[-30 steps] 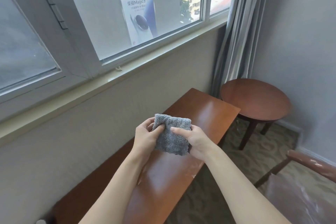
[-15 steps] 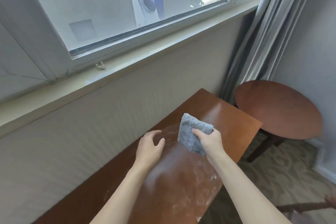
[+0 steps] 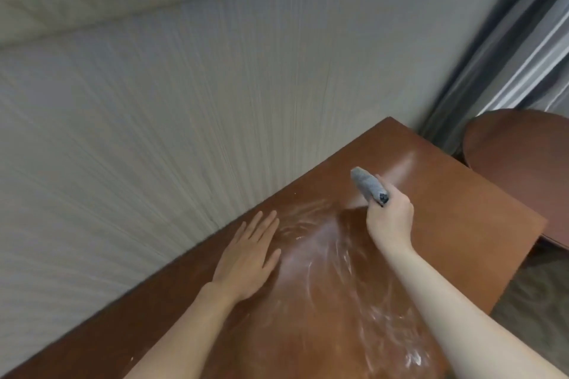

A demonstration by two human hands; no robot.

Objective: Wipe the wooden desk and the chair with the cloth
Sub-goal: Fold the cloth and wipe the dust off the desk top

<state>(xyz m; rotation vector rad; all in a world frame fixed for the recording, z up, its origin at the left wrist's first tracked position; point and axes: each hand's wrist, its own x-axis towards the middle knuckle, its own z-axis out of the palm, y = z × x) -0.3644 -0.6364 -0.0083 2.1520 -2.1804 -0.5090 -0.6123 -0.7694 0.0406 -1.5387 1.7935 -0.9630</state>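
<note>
A grey cloth [image 3: 367, 185] is gripped in the right hand [image 3: 389, 218] above the dust-streaked wooden desk [image 3: 462, 224], while the left hand [image 3: 249, 258] is laid flat on the desktop just beside it, fingers straight, toward the wall [image 3: 184, 101].

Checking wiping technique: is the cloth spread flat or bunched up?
Bunched: the cloth sticks out of the right hand as a narrow roll above the desk.

Furnished room (hotel-like): wooden desk [image 3: 446, 224], round side table [image 3: 523, 157], curtain [image 3: 508, 55].
</note>
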